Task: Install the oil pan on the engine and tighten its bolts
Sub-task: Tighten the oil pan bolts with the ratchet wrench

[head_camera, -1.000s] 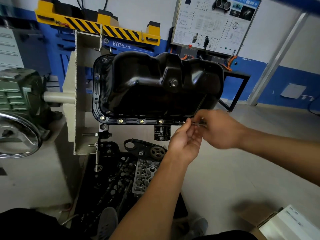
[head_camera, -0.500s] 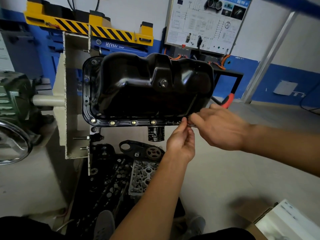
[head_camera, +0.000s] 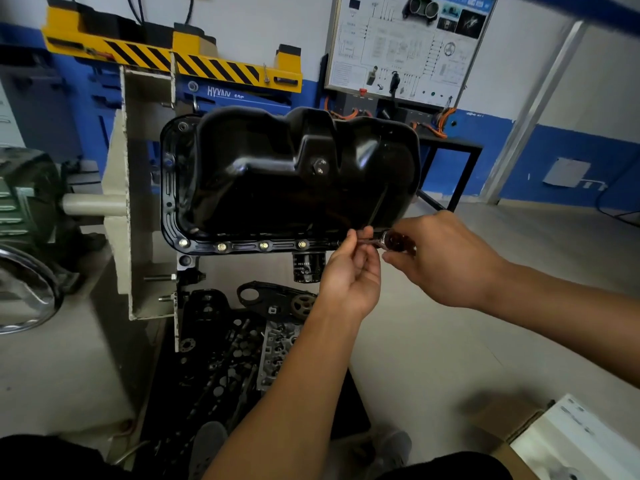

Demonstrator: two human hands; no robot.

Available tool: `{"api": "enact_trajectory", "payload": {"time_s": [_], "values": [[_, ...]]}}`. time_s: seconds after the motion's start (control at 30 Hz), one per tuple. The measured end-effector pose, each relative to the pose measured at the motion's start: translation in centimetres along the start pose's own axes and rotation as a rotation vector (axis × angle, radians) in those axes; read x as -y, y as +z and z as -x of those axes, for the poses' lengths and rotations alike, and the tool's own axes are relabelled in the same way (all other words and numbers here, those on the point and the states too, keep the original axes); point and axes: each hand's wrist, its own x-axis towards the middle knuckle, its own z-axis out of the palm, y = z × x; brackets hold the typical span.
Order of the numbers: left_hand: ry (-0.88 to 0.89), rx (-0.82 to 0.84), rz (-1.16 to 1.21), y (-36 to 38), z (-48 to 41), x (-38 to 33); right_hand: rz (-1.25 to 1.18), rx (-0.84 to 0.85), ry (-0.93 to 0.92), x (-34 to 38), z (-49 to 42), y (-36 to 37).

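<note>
Nearest, the left hand (head_camera: 349, 275) pinches the shaft of the driver (head_camera: 394, 242) between thumb and fingertips. The right hand (head_camera: 446, 258), fingers curled, grips its handle. Compared with a second ago, the handle now shows clear of the right palm and the tip sits at the flange, so the next fastener is probably being run in. Just left, four bolts (head_camera: 263, 245) sit seated. Beyond, the pan (head_camera: 277, 178) hangs in place on the stand (head_camera: 138, 202).

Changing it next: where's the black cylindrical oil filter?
Head view, centre: black cylindrical oil filter hangs under the glossy black oil pan's lower flange, beside the left hand.
</note>
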Motion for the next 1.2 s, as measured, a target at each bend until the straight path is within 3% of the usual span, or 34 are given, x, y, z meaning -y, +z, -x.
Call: {"api": "enact_trajectory", "payload": {"time_s": [0.13, 0.3, 0.37, 0.4, 0.5, 0.57, 0.7, 0.87, 0.93, 1.07, 1.2], "values": [[-0.042, 0.124, 0.027, 0.3, 0.5, -0.4, -0.065, 0.051, 0.072, 0.5, -1.5, -1.5], [-0.021, 0.08, -0.127, 0.6, 0.3, 0.4, -0.754, 0.238, 0.485, 1.8, -1.6, -1.1], [-0.014, 0.057, -0.168, 0.6, 0.3, 0.2, -0.796, 0.253, 0.511, 2.3, -1.6, -1.1], [-0.006, 0.049, -0.16, 0.7, 0.4, 0.0, -0.664, 0.243, 0.436, 2.3, -1.5, -1.1], [0.017, -0.016, -0.101, 1.2, 0.5, 0.0, 0.269, 0.127, -0.022, 1.2, -1.4, -1.7], [0.024, -0.037, -0.101, 1.5, 0.5, 0.3, 0.528, 0.085, -0.226, 0.8, -1.4, -2.0], [0.01, -0.028, -0.097, 1.3, 0.3, 0.4, 0.522, 0.034, -0.244, 0.8, -1.5, -2.0], [-0.031, 0.075, -0.045, 0.3, 0.2, -0.2, 0.209, 0.053, -0.065, 1.1, -1.2, -1.1], [-0.034, 0.094, -0.018, 0.3, 0.2, -0.2, 0.278, 0.044, -0.095, 1.0, -1.1, -1.1], [-0.055, 0.105, -0.013, 0.2, 0.3, -0.2, 0.59, -0.035, -0.336, -0.2, -0.5, -0.7], [-0.062, 0.121, -0.021, 0.2, 0.3, 0.0, 0.547, -0.035, -0.366, -1.0, -1.5, -0.5]]}}
